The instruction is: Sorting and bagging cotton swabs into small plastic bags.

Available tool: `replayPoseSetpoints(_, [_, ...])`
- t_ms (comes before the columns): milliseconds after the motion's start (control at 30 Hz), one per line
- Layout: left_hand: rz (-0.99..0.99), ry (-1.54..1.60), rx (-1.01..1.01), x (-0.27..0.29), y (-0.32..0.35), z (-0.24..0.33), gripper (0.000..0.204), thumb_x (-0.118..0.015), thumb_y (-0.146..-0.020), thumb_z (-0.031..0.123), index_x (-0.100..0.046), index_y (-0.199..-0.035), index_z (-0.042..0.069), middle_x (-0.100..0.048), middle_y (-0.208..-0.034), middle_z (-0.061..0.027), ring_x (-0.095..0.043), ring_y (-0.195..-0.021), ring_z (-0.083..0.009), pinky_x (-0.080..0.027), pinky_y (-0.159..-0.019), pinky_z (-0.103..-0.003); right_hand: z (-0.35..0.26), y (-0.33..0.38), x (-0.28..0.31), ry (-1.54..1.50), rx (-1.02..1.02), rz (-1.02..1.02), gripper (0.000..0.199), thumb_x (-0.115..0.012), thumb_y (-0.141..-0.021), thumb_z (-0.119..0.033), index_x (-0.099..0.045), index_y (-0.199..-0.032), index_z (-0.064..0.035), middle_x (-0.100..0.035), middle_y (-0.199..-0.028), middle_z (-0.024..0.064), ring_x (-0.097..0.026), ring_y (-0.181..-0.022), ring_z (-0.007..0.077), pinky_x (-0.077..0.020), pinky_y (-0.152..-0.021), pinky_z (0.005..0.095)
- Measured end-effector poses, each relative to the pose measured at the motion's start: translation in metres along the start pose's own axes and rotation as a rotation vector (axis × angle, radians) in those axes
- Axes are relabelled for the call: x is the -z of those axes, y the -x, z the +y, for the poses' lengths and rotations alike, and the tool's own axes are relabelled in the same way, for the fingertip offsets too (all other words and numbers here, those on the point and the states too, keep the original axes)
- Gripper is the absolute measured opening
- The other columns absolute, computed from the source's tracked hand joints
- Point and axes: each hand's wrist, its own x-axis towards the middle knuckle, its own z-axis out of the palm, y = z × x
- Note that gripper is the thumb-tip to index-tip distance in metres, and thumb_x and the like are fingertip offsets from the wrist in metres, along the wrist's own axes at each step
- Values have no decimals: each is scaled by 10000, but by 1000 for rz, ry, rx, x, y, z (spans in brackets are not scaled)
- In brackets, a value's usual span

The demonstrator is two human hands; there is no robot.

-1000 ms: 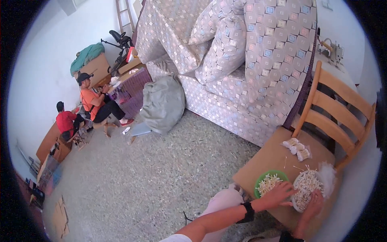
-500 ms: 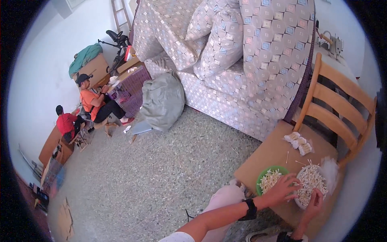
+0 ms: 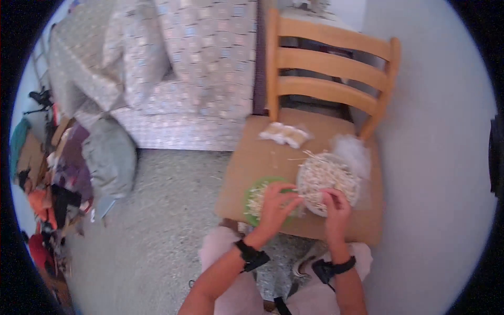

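White bundles [image 3: 284, 135] clear-bagged; many thin white swabs [image 3: 325, 176] left loose; L hand [image 3: 277, 206] held spread, R hand [image 3: 337, 211] pinched together, contents unclear.

Round green bowl [image 3: 249, 212]: upright at the near left of the brown chair seat [image 3: 239, 173], holding loose pale swabs [image 3: 255, 201] with white tips, lying in mixed directions. The left hand [image 3: 279, 206] covers its right part.

Round white bowl [image 3: 314, 211]: upright to the right of the green one, heaped with white-tipped swabs [image 3: 324, 176], also in mixed directions; several project over the far left rim. The fingertips of the right hand [image 3: 337, 211] are at its near side; blur hides whether they grip a swab.
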Motion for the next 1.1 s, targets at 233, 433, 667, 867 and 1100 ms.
replayPoseSetpoints(233, [34,51,-26,-4,-7,14,182,-716,-755,149,-703,-930,99,-604,-1026,-45,-502,-1029,-245,-382,-913,-373,7,1,10,93,46,-92,124,-665,-834,-60,-678,-946,-10,-670,-900,38,-593,-778,94,-475,-719,234])
replayPoseSetpoints(433, [20,-16,-93,-6,-10,21,140,-713,-757,140,-688,-881,81,-606,-1007,-61,-511,-1022,-265,-390,-911,-376,13,4,9,-31,15,-59,105,-667,-831,-63,-687,-917,-7,-680,-875,34,-597,-771,89,-473,-711,231])
replayPoseSetpoints(667, [93,81,15,-6,-6,15,112,-727,-737,119,-664,-808,61,-603,-987,-62,-508,-994,-267,-386,-888,-381,7,-3,13,22,6,-115,121,-670,-831,-76,-684,-932,-10,-682,-885,37,-605,-771,95,-479,-711,233])
replayPoseSetpoints(867, [142,-15,-77,2,-11,24,114,-725,-732,89,-632,-781,48,-617,-985,-77,-540,-963,-255,-396,-860,-366,13,4,7,253,67,-282,158,-682,-812,-82,-683,-964,-39,-682,-881,69,-625,-770,138,-488,-692,255])
replayPoseSetpoints(1100, [121,-18,-46,2,-11,25,100,-721,-740,92,-648,-796,53,-618,-980,-80,-541,-977,-256,-396,-876,-367,17,1,11,69,-24,-211,124,-673,-828,-77,-673,-942,-28,-664,-853,37,-613,-786,109,-488,-675,247])
